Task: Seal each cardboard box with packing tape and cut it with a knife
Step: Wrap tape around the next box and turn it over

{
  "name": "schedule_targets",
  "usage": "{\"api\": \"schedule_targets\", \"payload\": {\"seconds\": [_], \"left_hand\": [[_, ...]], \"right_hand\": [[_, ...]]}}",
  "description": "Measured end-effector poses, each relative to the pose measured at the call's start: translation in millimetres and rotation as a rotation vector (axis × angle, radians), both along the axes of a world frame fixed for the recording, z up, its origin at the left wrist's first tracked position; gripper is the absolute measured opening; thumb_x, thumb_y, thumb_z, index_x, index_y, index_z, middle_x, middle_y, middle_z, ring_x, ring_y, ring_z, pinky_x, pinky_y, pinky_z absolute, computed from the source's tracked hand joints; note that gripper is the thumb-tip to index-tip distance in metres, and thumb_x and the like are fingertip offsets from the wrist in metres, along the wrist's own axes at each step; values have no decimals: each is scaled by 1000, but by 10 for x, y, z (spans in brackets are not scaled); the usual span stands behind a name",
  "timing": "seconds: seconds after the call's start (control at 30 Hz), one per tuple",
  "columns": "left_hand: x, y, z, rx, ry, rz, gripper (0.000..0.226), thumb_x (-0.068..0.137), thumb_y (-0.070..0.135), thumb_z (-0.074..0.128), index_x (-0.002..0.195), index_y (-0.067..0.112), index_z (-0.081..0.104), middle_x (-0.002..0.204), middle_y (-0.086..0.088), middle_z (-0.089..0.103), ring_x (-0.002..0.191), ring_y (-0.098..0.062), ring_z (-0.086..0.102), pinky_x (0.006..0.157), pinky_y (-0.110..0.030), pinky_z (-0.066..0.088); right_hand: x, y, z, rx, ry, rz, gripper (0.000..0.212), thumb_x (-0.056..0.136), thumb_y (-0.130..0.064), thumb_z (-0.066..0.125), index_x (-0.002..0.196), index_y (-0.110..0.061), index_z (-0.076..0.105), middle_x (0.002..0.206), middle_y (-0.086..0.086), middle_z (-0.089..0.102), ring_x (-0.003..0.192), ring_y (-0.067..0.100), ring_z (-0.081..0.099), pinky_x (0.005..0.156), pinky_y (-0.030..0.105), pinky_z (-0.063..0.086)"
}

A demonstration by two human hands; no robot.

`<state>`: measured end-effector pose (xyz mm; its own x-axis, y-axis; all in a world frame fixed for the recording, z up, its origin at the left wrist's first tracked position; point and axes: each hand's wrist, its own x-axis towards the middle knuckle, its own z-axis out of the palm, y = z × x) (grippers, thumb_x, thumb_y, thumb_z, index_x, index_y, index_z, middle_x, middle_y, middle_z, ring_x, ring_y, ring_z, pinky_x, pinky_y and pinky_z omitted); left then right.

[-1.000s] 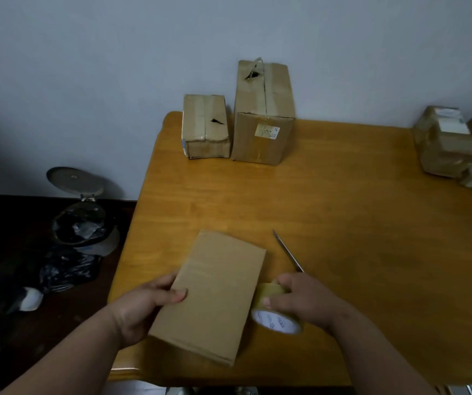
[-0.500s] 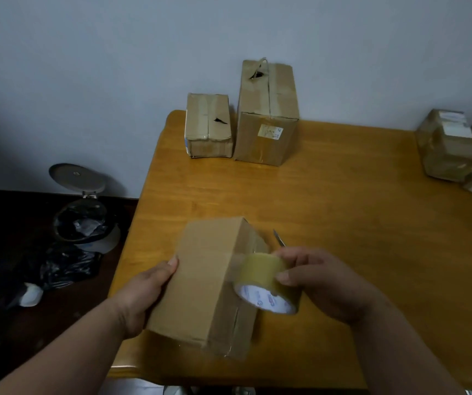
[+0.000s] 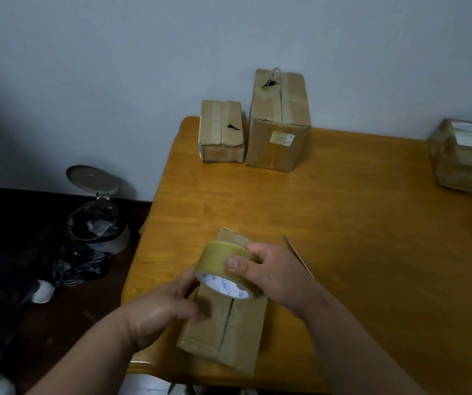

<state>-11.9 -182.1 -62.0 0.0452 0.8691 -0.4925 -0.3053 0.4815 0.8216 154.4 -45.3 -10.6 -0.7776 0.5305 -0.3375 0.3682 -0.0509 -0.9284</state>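
From the head camera, your right hand [image 3: 269, 273] gripped the roll of packing tape [image 3: 224, 269], thumb curled over its outer band and the other fingers [image 3: 253, 248] wrapped round the far side. You held the roll on edge over the far half of the cardboard box [image 3: 226, 334], its white printed core facing you. The box lay flat near the front edge of the counter [image 3: 371, 238], with the open seam between its flaps running down the middle towards you. Your left hand [image 3: 160, 312] sat at the box's left side just below the roll, fingers curled in towards the tape (motion blur hid whether they pinched the tape end or only touched the cardboard). The knife [image 3: 297, 256] lay on the counter just right of your right hand, its blade tip pointing away and its lower part hidden behind your wrist.

At the far edge, against the wall, a small taped box [image 3: 220, 132] stood beside a taller box [image 3: 279, 124]. Wrapped parcels [image 3: 459, 158] sat at the counter's right edge. On the floor to the left stood an open pedal bin [image 3: 95, 212] beside black bags [image 3: 78, 263].
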Motion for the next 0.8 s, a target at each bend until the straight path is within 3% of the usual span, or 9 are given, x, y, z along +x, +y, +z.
{"api": "schedule_targets", "payload": {"seconds": [0.17, 0.27, 0.37, 0.43, 0.5, 0.53, 0.6, 0.7, 0.8], "left_hand": [[312, -20, -161, -36, 263, 153, 75, 73, 20, 85, 132, 35, 42, 111, 12, 72, 103, -6, 67, 84, -24, 55], [355, -60, -280, -7, 197, 259, 82, 70, 27, 85, 138, 34, 40, 112, 10, 72, 103, -12, 69, 80, -27, 57], [315, -79, -338, 24, 108, 260, 102, 70, 22, 85, 149, 47, 25, 121, 11, 69, 110, -17, 67, 87, -36, 56], [319, -69, -330, 64, 110, 264, 101, 73, 18, 84, 139, 66, 26, 129, 25, 58, 112, -6, 64, 86, -29, 56], [321, -71, -297, 90, 161, 257, 94, 73, 23, 84, 132, 72, 29, 130, 37, 41, 109, 9, 59, 83, -17, 53], [317, -75, -290, 95, 191, 251, 91, 71, 27, 83, 131, 73, 31, 130, 39, 36, 108, 13, 57, 83, -13, 51], [320, -75, -284, 91, 228, 253, 85, 71, 28, 82, 127, 73, 36, 132, 40, 34, 114, 12, 51, 89, -14, 49], [339, -64, -268, 82, 250, 245, 77, 76, 23, 80, 123, 72, 43, 135, 35, 36, 124, 1, 46, 105, -27, 44], [329, -53, -207, 59, 286, 226, 77, 77, 22, 79, 123, 69, 41, 131, 33, 37, 120, 0, 47, 103, -25, 43]], "right_hand": [[-114, -117, 7, 114, -37, -24, 56, 80, -64, 65, 85, -8, 66, 73, 12, 67, 63, 19, 61, 62, 38, 51], [-119, -132, 66, 161, -64, 50, 48, 92, -47, 61, 81, -1, 57, 69, 9, 56, 64, 13, 51, 61, 36, 43], [-5, -72, 126, 183, -87, 106, 29, 95, -21, 61, 95, 7, 59, 94, 29, 62, 80, 30, 60, 77, 51, 49], [145, 7, 209, 239, -125, 121, 21, 93, -20, 63, 101, -2, 66, 100, 16, 69, 92, 28, 65, 82, 47, 52], [377, 123, 290, 310, -209, 156, 15, 90, -30, 67, 93, -16, 69, 89, -4, 71, 83, 11, 65, 73, 35, 52], [509, 200, 313, 341, -292, 173, 17, 89, -34, 68, 90, -18, 68, 86, -2, 70, 79, 11, 65, 71, 36, 50], [769, 336, 299, 312, -424, 157, 23, 87, -39, 69, 90, -15, 68, 87, 6, 70, 76, 16, 66, 68, 37, 52], [911, 390, 130, 163, -459, 89, 24, 86, -38, 70, 91, -14, 68, 90, 6, 72, 78, 14, 67, 70, 31, 53], [844, 346, -129, 218, -531, 136, 23, 89, -39, 67, 84, -18, 62, 88, 2, 66, 80, 13, 61, 72, 31, 49]]}}
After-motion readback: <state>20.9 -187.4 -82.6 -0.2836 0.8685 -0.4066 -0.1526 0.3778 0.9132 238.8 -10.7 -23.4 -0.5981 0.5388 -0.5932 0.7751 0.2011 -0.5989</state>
